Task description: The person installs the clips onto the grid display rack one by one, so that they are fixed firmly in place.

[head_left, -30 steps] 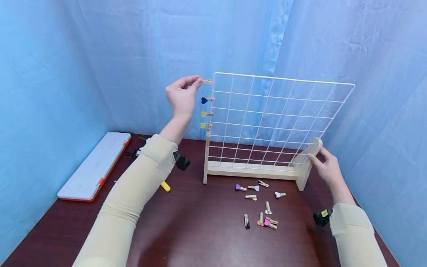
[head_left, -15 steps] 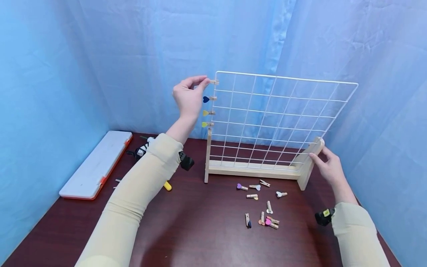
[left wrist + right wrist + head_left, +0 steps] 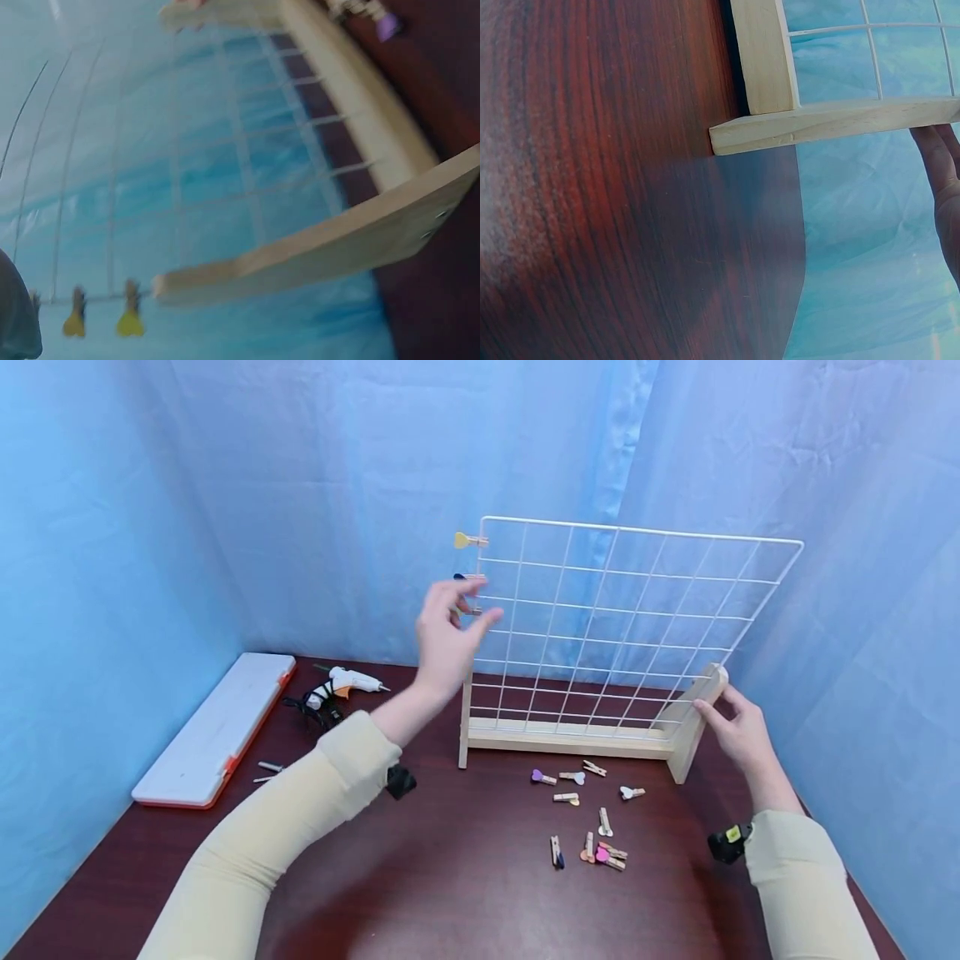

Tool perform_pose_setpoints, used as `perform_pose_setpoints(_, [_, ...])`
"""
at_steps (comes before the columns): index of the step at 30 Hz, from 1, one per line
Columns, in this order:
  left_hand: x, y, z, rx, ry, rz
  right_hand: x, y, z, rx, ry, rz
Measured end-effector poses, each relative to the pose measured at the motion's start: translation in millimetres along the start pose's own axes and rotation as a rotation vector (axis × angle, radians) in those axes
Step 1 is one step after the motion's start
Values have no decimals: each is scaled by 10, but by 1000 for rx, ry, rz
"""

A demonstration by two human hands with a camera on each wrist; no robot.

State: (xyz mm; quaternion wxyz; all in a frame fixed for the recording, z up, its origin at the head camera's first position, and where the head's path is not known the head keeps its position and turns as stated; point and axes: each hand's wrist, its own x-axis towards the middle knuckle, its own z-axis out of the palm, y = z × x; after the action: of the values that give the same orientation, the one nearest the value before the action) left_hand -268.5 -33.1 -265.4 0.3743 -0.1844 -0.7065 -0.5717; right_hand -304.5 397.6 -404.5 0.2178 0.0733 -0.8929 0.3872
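Note:
A white wire grid [image 3: 592, 606] stands in a wooden stand [image 3: 558, 745]. My right hand [image 3: 738, 735] grips the stand's right side board [image 3: 693, 727], thumb in front and fingers behind. My left hand [image 3: 448, 643], fingers spread and holding nothing, is at the grid's left edge. A wooden clothespin with a yellow heart [image 3: 462, 540] is clipped high on that edge. Below it, a dark blue heart clothespin [image 3: 458, 577] is partly covered by the hand. Two lower clothespins show in the left wrist view, one yellow-orange [image 3: 74, 324], one lime yellow [image 3: 130, 324].
Several loose heart clothespins, among them a purple one [image 3: 538, 776] and a pink one [image 3: 603, 855], lie on the dark table [image 3: 450, 877] before the stand. A white glue gun [image 3: 352, 681] and a white case with orange edging [image 3: 213, 731] are at the left.
My left hand has let go of the top clothespin, baring its yellow heart, and moved down, fingers spreading. The glue gun is uncovered. My right hand keeps its hold.

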Motion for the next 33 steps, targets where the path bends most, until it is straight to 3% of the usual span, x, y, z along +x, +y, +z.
perform_pose_setpoints(5, [-492,-338,194,36,-352,-66,0,-4,9,-5,4,-8])
perform_pose_setpoints(9, [-870,-474,335,58,-641,-81,4,5,1,-8,8,-4])
perform_pose_setpoints(15, [-1294,-628,514,80,-988,78,-9,18,-16,-5,17,-5])
perform_pose_setpoints(21, [-1573,-724,646,94,-1313,259,-25,6,-26,-12,8,8])
perform_pose_setpoints(26, [-1731,-756,738,91,-1470,338,-25,-3,-33,-24,8,11])
perform_pose_setpoints(29, [-1781,-761,765,114,-1501,365,-20,-1,-32,-21,8,11])
perform_pose_setpoints(33, [-1804,-766,769,134,-1511,350,-19,10,-28,-8,10,10])
